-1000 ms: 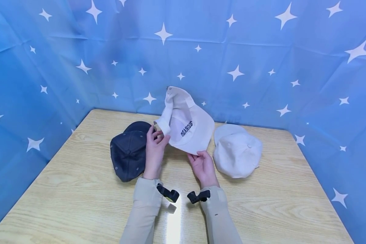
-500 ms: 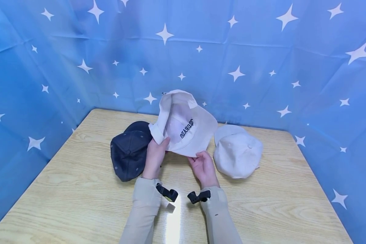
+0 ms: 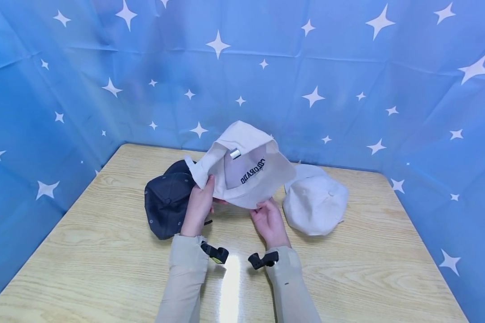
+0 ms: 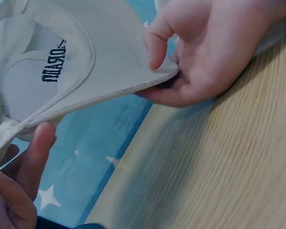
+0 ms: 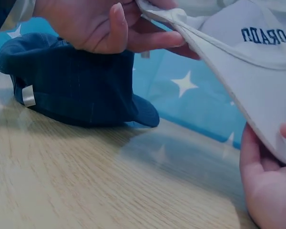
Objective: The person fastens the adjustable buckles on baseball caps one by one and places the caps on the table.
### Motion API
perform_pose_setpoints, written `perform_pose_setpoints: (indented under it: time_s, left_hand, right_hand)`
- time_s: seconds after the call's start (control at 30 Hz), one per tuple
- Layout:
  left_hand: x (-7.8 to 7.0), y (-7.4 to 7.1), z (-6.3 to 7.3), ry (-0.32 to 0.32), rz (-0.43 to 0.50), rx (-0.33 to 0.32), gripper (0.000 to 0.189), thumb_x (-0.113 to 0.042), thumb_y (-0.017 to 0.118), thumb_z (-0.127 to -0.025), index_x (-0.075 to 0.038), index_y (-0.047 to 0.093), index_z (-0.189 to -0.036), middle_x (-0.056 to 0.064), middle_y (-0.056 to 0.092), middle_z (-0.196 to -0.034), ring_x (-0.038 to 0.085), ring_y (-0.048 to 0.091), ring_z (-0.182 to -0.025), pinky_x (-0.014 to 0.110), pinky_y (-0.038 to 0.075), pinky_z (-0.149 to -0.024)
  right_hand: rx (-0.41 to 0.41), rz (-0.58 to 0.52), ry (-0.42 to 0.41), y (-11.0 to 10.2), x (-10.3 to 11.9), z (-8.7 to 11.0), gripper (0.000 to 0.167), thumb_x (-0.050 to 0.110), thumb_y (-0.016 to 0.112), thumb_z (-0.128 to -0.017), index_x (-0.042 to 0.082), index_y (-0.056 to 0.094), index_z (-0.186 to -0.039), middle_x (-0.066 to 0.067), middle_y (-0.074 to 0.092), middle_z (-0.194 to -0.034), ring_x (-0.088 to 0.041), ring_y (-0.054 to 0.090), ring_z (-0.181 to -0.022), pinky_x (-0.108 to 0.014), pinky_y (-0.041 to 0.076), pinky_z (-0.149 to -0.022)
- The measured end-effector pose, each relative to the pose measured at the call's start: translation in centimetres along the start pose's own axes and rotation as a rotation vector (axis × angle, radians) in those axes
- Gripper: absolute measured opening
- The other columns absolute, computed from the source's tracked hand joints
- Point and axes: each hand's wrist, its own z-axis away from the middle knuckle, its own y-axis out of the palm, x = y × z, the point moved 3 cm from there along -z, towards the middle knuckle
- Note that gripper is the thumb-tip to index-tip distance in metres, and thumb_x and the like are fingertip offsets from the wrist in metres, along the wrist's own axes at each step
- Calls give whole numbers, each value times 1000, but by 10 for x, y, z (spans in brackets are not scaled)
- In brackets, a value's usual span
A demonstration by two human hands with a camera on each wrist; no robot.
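Observation:
Both hands hold a white baseball cap [image 3: 266, 179] above the table, its inside turned toward me and mirrored COLORADO stitching showing through. In the head view, the left hand [image 3: 197, 205] grips the cap's left edge, near the back strap. The right hand [image 3: 270, 223] pinches the brim's lower edge; the left wrist view shows its thumb on top and its fingers [image 4: 169, 95] underneath. A dark navy cap [image 3: 165, 202] lies to the left, partly behind the left hand. Close by the right hand sits another white cap [image 3: 316, 204], crown up.
The wooden table [image 3: 368, 269] carries everything. Blue cloth [image 3: 339, 58] with white stars hangs behind it and along both sides. Each wrist wears a small black camera [image 3: 263, 260].
The left hand has shifted its grip along the cap's edge and moved slightly left. The cap has turned and dropped a little, bringing a small inner tag into view. The right hand stays nearly still.

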Motion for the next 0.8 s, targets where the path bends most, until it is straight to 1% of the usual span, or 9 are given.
perform_pose_setpoints:
  time_s: [0.07, 0.13, 0.2, 0.3, 0.37, 0.43, 0.6, 0.73, 0.8]
  left_hand:
    - [-1, -2, 0, 1, -21, -3, 46, -54, 37, -90, -14, 53, -101, 9, 62, -60, 28, 50, -44, 36, 40, -42]
    - [-1, -3, 1, 2, 14, 15, 48, -55, 38, -89, -12, 53, -102, 11, 62, -61, 30, 54, -50, 32, 41, -42]
    - [-1, -3, 1, -2, 102, 47, 48, -55, 39, -88, -12, 52, -105, 14, 63, -65, 32, 59, -57, 30, 44, -44]
    - [-2, -2, 2, -5, 259, 105, 48, -53, 42, -88, -13, 49, -112, 18, 65, -75, 32, 64, -68, 32, 48, -48]
    - [-2, -3, 3, -1, 308, 117, 47, -52, 42, -88, -15, 46, -116, 19, 65, -80, 32, 64, -72, 34, 50, -51]
    - [-2, -4, 4, 15, 322, 116, 46, -51, 41, -89, -16, 45, -118, 20, 65, -83, 32, 64, -73, 38, 50, -54]
    - [-3, -7, 4, 50, 308, 81, 45, -50, 40, -90, -16, 46, -119, 20, 65, -84, 33, 64, -76, 50, 48, -66]
    - [-4, -7, 4, 67, 306, 61, 46, -51, 41, -89, -17, 46, -120, 20, 65, -86, 39, 61, -83, 52, 47, -69]
    - [-4, -7, 5, 91, 306, 61, 45, -50, 41, -89, -18, 47, -120, 17, 64, -94, 40, 59, -87, 50, 48, -68]
  right_hand:
    - [-3, 14, -2, 0, 0, 0, 41, -14, 35, -77, 13, 42, -107, 0, 52, -107, -15, 49, -92, -27, 40, -80]
    - [-10, 23, -6, 0, 0, 0, 41, -14, 36, -78, 14, 42, -108, 0, 52, -108, -14, 50, -92, -27, 40, -79]
    - [-18, 27, -9, 0, 0, 0, 40, -13, 37, -79, 14, 42, -108, 0, 51, -108, -14, 49, -92, -27, 40, -79]
    - [-20, 57, -29, 0, 0, 0, 39, -11, 37, -82, 14, 41, -111, -2, 49, -113, -15, 49, -99, -28, 39, -86]
    - [-17, 84, -50, 0, 1, 0, 37, -9, 38, -84, 13, 40, -113, -3, 48, -116, -16, 47, -106, -29, 36, -91]
    - [-14, 107, -79, 0, 2, 0, 36, -7, 39, -86, 11, 40, -116, -5, 46, -122, -18, 44, -114, -31, 33, -97]
    - [-24, 113, -139, 0, 5, 0, 42, -1, 43, -90, 13, 34, -129, -9, 44, -128, -21, 42, -117, -35, 30, -100]
    - [-27, 116, -181, 2, 7, 2, 52, 0, 40, -92, 16, 23, -138, -12, 34, -136, -23, 35, -122, -38, 25, -102]
    - [-28, 116, -201, 4, 7, 3, 53, 0, 38, -93, 16, 19, -140, -12, 31, -137, -24, 31, -125, -39, 21, -104]
